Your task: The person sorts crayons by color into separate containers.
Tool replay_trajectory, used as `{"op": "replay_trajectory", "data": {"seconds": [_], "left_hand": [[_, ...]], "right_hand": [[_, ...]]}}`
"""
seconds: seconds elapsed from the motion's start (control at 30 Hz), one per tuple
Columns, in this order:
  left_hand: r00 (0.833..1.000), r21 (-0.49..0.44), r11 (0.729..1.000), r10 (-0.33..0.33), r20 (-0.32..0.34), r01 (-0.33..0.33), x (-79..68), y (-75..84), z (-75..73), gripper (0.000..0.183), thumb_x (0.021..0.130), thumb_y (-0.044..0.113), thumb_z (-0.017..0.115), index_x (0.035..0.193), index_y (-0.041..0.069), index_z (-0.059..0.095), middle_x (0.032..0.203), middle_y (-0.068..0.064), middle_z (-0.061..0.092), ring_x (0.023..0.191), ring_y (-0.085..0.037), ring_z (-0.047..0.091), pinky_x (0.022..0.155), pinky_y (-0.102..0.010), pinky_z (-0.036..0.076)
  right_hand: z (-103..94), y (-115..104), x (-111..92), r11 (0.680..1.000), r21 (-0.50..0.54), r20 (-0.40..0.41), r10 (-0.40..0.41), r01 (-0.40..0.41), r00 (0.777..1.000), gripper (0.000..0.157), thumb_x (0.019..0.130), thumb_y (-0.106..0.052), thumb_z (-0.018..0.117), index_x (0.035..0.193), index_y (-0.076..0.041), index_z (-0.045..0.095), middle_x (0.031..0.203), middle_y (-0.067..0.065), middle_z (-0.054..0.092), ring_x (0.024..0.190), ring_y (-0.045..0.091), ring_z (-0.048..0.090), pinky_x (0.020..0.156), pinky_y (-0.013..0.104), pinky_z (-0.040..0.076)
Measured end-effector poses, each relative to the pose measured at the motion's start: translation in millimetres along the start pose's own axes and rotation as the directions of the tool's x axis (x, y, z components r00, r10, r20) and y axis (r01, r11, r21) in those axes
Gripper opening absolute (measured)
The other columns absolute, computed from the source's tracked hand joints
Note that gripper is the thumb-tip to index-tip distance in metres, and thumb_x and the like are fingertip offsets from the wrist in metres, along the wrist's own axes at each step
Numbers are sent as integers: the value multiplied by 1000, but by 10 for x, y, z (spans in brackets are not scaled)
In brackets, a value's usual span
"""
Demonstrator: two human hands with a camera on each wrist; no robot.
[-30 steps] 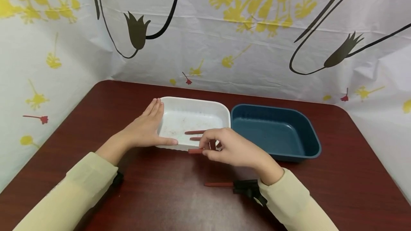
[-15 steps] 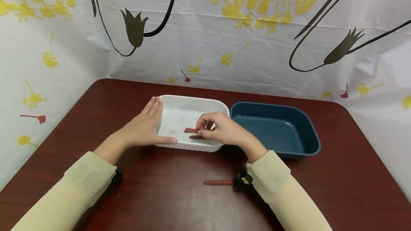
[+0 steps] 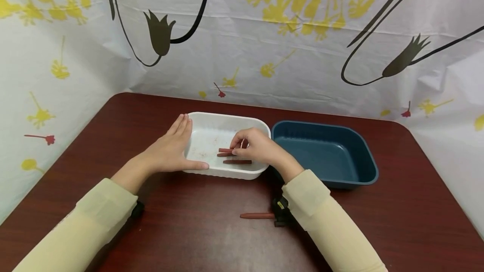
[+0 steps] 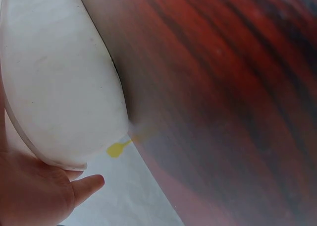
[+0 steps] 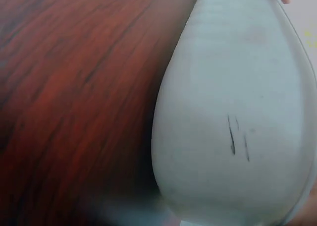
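Note:
In the head view my right hand [image 3: 251, 146] reaches into the white tray [image 3: 204, 121] and pinches a reddish-brown crayon-like stick [image 3: 225, 150] between thumb and fingertips. Just below it lies a second such stick [image 3: 224, 155], partly covered by the hand. A third stick [image 3: 237, 162] rests on the tray floor nearer the front wall. My left hand [image 3: 166, 150] rests against the tray's left end, fingers straight along the rim and thumb stretched over the front edge. The left wrist view shows this hand [image 4: 39, 194] at the tray's outer wall [image 4: 64, 82].
A dark blue tray [image 3: 368, 160] stands directly right of the white one. On the dark red table [image 3: 189, 230] another reddish-brown stick [image 3: 257, 215] lies beside the black wrist camera [image 3: 280, 211] under the right sleeve. A patterned white sheet [image 3: 227, 66] hangs behind the table.
My right hand has carried the pinched stick from over the front rim back into the white tray, above the other sticks. The left hand stays at the tray's left end.

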State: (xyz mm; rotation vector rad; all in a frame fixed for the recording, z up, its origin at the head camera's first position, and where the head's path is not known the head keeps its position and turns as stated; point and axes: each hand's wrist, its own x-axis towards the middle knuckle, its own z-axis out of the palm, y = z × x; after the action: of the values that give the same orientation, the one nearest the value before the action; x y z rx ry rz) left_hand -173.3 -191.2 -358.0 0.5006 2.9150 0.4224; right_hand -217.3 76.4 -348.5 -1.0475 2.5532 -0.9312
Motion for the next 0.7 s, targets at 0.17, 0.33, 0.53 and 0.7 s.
{"op": "replay_trajectory", "data": {"seconds": [0.17, 0.33, 0.53, 0.7], "left_hand": [[1000, -6, 1000, -4, 4, 4, -1, -4, 8, 140, 70, 86, 60, 156, -6, 0, 166, -20, -9, 155, -33, -12, 124, -53, 14], [1000, -21, 1000, -1, 6, 1, -12, 6, 47, 141, 68, 87, 61, 156, -6, 1, 166, -19, -8, 155, -33, -10, 124, -53, 16], [1000, -21, 1000, 4, -5, -4, -38, 1, 44, 141, 68, 87, 61, 156, -6, 3, 167, -19, -6, 155, -33, -10, 124, -52, 15], [1000, -23, 1000, 4, -15, -4, -29, -1, 7, 140, 69, 86, 62, 156, -7, 3, 166, -19, -6, 155, -34, -10, 124, -53, 15]], "right_hand": [[34, -26, 30, 998, -29, 24, 60, -59, 998, 8, 91, -9, 69, 92, -8, 77, 85, 3, 73, 73, 15, 59, 64, 24, 49], [105, -33, -15, 989, -102, 11, 110, -109, 994, 8, 90, -12, 71, 88, -11, 78, 84, -1, 72, 73, 12, 57, 65, 24, 49], [158, -87, -23, 968, -199, -11, 154, -153, 988, 7, 89, -15, 73, 86, -16, 79, 83, -5, 73, 75, 10, 58, 67, 26, 50], [148, -103, 0, 948, -268, -7, 176, -171, 984, 4, 89, -18, 74, 87, -19, 78, 86, -5, 72, 76, 10, 58, 70, 28, 50]]}}
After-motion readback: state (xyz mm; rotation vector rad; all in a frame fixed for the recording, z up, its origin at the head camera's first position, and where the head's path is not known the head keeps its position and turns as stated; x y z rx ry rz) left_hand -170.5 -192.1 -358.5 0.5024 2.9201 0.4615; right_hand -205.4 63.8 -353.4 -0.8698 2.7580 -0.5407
